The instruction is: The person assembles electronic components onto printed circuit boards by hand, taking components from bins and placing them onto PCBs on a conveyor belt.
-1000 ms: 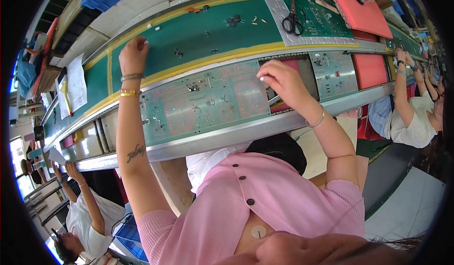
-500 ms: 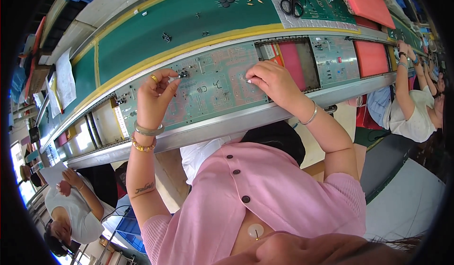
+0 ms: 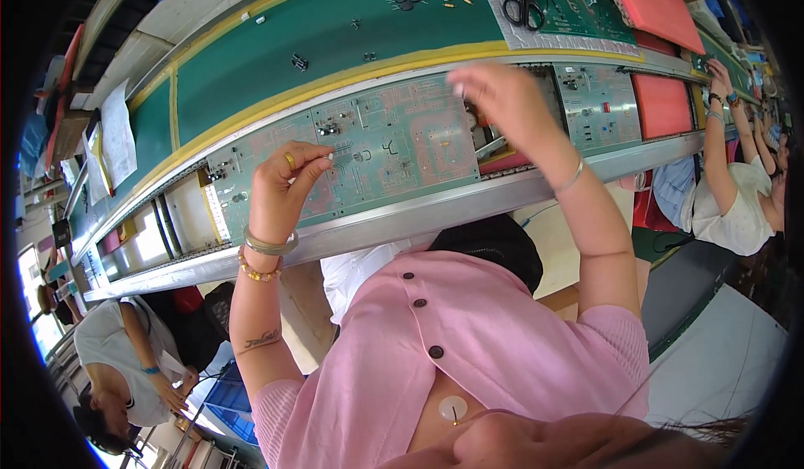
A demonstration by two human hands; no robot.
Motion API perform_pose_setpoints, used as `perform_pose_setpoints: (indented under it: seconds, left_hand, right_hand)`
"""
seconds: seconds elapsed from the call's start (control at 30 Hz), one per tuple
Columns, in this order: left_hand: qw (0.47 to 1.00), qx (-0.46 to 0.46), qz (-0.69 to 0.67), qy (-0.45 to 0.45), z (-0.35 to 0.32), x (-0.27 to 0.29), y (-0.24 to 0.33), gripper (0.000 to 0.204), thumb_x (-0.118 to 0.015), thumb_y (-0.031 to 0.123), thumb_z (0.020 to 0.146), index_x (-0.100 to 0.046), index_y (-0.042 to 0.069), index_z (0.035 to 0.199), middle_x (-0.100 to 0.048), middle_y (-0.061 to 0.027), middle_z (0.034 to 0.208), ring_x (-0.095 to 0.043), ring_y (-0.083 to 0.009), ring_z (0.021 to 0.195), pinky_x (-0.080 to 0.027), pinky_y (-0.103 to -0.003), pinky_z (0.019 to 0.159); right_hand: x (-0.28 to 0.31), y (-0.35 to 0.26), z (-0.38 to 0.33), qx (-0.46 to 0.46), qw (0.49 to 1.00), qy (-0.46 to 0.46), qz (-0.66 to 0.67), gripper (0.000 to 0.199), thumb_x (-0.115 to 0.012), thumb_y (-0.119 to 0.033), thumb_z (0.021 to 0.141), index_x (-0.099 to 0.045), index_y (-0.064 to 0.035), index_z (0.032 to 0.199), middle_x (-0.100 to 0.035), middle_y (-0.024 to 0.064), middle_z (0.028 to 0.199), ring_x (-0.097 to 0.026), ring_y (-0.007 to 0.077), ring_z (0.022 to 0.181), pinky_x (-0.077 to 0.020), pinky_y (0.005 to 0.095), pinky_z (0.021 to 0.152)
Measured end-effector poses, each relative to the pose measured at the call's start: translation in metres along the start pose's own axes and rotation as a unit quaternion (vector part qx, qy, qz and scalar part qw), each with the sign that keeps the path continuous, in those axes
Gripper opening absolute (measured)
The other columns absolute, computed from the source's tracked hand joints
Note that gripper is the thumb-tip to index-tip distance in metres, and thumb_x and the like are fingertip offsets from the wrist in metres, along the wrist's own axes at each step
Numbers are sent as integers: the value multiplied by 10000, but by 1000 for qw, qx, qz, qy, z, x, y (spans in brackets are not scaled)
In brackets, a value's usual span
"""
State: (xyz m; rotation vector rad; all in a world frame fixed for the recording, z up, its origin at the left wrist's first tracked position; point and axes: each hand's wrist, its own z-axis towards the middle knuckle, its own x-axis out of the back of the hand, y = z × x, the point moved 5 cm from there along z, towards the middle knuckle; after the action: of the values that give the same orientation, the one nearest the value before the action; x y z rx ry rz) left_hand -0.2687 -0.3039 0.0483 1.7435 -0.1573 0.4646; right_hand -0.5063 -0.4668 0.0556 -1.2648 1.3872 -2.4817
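My left hand [image 3: 285,176] hovers over the seam between two green circuit boards, thumb and forefinger pinched together. Something small and whitish shows at its fingertips, too small to name. The middle circuit board [image 3: 419,117] carries a group of black components [image 3: 329,129] near its left end, plus a few wire loops. My right hand [image 3: 507,100], smeared by motion, is raised above that board's right end and the gap beside it. What its fingers do is unclear.
Metal rails [image 3: 402,209] border the boards. On the green bench [image 3: 243,75] lie black disc parts [image 3: 408,0], a cluster of dark pins [image 3: 300,63] and scissors [image 3: 523,8]. Another board [image 3: 599,105] and a pink foam sheet [image 3: 662,105] are to the right. Co-workers sit on both sides.
My right hand has lifted off the middle board and swung up and right. My left hand has shifted slightly right and nearer me, still pinched. The boards have moved a little right.
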Motion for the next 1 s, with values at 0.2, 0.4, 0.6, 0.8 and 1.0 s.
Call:
perform_pose_setpoints:
  seconds: [0.2,0.4,0.6,0.8,1.0]
  left_hand:
    - [995,-11,80,54,0,4,2,124,-663,28,827,-690,10,947,-676,-79,848,-643,-119,728,-499,-230,643]
    - [937,-179,282,100,14,4,25,92,-675,61,786,-654,32,871,-644,-92,876,-626,-278,750,-503,-333,665]
    - [891,-236,383,69,49,-6,30,89,-660,27,754,-619,24,833,-561,-91,929,-567,-301,873,-477,-381,755]
    - [866,-258,425,46,59,-16,23,106,-657,2,730,-591,21,811,-541,-87,923,-556,-301,878,-474,-392,783]
    - [849,-263,458,28,60,-20,27,99,-651,1,729,-593,21,808,-537,-82,922,-558,-288,877,-481,-381,789]
  right_hand:
    - [17,62,88,19,983,59,-173,128,-621,-131,835,-650,-51,929,-627,93,848,-617,260,807,-482,347,718]
    - [-3,74,107,68,954,19,-291,98,-620,-130,821,-609,-38,852,-611,100,847,-602,304,806,-481,396,713]
    - [-3,55,95,24,951,17,-309,98,-596,-120,841,-614,-48,904,-617,105,883,-606,303,813,-486,394,711]
    - [-1,20,65,54,986,20,-154,139,-554,-94,863,-632,-70,976,-625,104,888,-606,296,833,-491,392,738]
    - [-3,7,50,34,997,17,-70,124,-555,-108,872,-628,-71,966,-637,96,906,-610,297,816,-493,379,715]
